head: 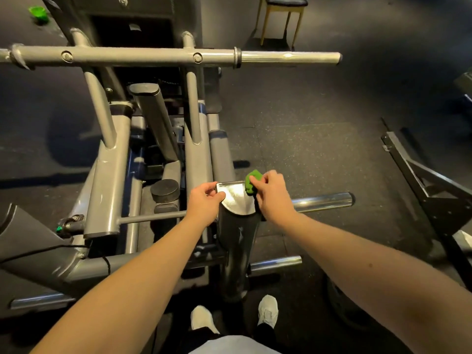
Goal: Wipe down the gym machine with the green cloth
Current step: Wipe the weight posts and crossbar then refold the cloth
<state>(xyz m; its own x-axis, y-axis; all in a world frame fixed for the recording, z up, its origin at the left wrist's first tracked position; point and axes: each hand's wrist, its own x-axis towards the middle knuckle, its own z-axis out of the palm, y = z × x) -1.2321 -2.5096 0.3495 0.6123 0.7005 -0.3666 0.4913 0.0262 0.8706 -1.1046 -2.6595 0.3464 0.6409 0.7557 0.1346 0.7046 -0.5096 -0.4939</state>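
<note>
The gym machine [112, 159] is a grey steel frame filling the left and middle of the head view. A dark upright post [236, 241] stands in front of me, topped by a shiny metal cap [236, 198]. My left hand [204, 203] grips the cap's left edge, thumb on top. My right hand [272, 192] pinches a bunched green cloth [251, 181] against the cap's far right corner. Part of the cloth is hidden under my fingers.
A long grey crossbar [166, 57] spans the top. Chrome pegs [324, 200] stick out right of the post. A black frame [434, 185] stands at the right, a chair [283, 16] at the back, a green object [38, 12] on the far-left floor. My shoes [267, 311] are below.
</note>
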